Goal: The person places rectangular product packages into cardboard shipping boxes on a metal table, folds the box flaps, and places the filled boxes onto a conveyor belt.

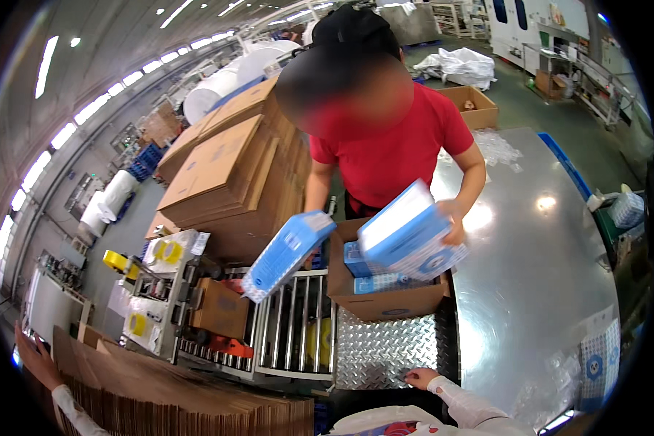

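My left hand (38,361) is at the far left with its fingers stretched out, beside a tall stack of flat cardboard sheets (152,385). Low in the middle, my right hand (421,377) rests by the near edge of a diamond-pattern metal plate (385,345). Its fingers are curled in, and nothing shows in them. Beyond the plate stands an open carton (389,311) with blue packs inside. Across from me, a co-worker in a red shirt (385,163) holds a blue-and-white pack (407,236) over the carton and another blue pack (287,254) to its left.
A roller conveyor (294,327) runs left from the plate to a taping machine (156,280) with a brown box (221,309) in it. Folded cartons (218,167) are piled behind it. On the right is a steel table (530,269) with plastic film and a patterned pack (597,367).
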Demonstrator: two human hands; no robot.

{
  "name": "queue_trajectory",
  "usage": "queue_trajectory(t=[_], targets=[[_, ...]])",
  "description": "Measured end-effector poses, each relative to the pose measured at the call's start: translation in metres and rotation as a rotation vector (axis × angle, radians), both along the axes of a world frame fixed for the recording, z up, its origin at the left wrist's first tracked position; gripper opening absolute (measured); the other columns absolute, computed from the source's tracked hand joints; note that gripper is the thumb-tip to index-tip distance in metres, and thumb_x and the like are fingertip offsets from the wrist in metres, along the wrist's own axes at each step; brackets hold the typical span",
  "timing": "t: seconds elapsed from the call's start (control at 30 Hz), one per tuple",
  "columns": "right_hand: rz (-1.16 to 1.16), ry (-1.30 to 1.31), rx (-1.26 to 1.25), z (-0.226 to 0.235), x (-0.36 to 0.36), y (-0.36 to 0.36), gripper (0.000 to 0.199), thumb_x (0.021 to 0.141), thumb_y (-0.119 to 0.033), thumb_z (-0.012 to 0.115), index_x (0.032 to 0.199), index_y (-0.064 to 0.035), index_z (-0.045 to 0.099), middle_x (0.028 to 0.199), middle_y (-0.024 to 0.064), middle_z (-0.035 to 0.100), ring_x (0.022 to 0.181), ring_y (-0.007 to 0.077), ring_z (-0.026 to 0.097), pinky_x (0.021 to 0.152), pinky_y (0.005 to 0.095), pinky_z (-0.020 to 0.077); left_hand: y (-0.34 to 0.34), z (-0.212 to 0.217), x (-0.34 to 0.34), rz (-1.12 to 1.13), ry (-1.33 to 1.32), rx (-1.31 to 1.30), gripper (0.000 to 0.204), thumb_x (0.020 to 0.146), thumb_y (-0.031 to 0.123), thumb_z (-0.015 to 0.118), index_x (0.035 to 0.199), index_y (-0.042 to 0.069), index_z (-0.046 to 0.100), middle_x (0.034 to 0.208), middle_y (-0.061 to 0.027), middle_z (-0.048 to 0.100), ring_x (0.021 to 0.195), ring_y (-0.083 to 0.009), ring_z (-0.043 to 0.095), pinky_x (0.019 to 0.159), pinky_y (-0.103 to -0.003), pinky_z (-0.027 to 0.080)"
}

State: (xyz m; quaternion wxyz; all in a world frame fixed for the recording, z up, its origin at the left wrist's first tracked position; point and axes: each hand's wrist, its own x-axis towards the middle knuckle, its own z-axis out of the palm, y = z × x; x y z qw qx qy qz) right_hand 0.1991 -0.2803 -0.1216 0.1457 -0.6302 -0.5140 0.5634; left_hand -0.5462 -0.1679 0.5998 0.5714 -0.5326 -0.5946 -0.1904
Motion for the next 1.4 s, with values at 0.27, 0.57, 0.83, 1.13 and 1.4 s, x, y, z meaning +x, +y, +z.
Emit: queue_trajectory(t=[0.27, 0.57, 0.83, 1.13, 1.4], targets=[[0.248, -0.034, 0.148, -0.010, 0.009, 0.007, 0.051, 0.087, -0.048, 0.063, 0.123, -0.0103, 0.064, 0.106, 0.0129, 0.071, 0.098, 0.0283, 0.068, 0.086, 0.0366, 0.0519, -0.057, 0.009, -0.051, 0.182, -0.493, -0.756, 0.020, 0.086, 0.010, 0.064, 0.103, -0.001, 0.064, 0.089, -0.0158, 0.068, 0.087, -0.0304, 0.066, 0.078, -0.037, 0.050], [0.149, -0.109, 0.078, -0.005, 0.030, -0.009, 0.052, 0.085, -0.049, 0.064, 0.121, -0.0103, 0.064, 0.105, 0.0124, 0.071, 0.098, 0.0291, 0.068, 0.085, 0.0382, 0.0524, -0.093, -0.011, -0.041, 0.025, -0.331, -0.514, 0.035, 0.079, -0.011, 0.062, 0.110, 0.004, 0.059, 0.108, -0.0139, 0.063, 0.099, -0.0303, 0.063, 0.087, -0.036, 0.050], [0.046, -0.104, -0.060, -0.002, -0.013, -0.029, 0.053, 0.084, -0.046, 0.066, 0.119, -0.0061, 0.066, 0.109, 0.0130, 0.070, 0.101, 0.0286, 0.067, 0.090, 0.0366, 0.0513, -0.094, -0.027, -0.045, -0.108, -0.381, -0.217, 0.014, 0.094, 0.001, 0.058, 0.108, 0.002, 0.057, 0.096, -0.0100, 0.061, 0.083, -0.0237, 0.060, 0.078, -0.032, 0.049], [0.152, -0.160, 0.391, 0.092, -0.132, 0.086, 0.042, 0.088, -0.043, 0.062, 0.114, -0.0099, 0.068, 0.108, 0.0158, 0.067, 0.102, 0.0344, 0.063, 0.088, 0.0402, 0.0497, -0.048, 0.005, 0.091, 0.114, 0.404, -0.035, 0.013, 0.084, 0.013, 0.069, 0.094, 0.006, 0.063, 0.086, -0.0112, 0.064, 0.078, -0.0314, 0.063, 0.066, -0.040, 0.048], [0.033, 0.222, 1.084, 0.342, -0.265, 0.150, 0.075, 0.079, -0.029, 0.079, 0.140, -0.0034, 0.043, 0.139, 0.0220, 0.047, 0.132, 0.0397, 0.042, 0.109, 0.0440, 0.0342, 0.074, -0.040, 0.370, -1.234, 0.435, -0.656, 0.031, 0.072, 0.032, 0.079, 0.069, 0.008, 0.060, 0.063, -0.0038, 0.057, 0.058, -0.0184, 0.059, 0.052, -0.031, 0.045]])
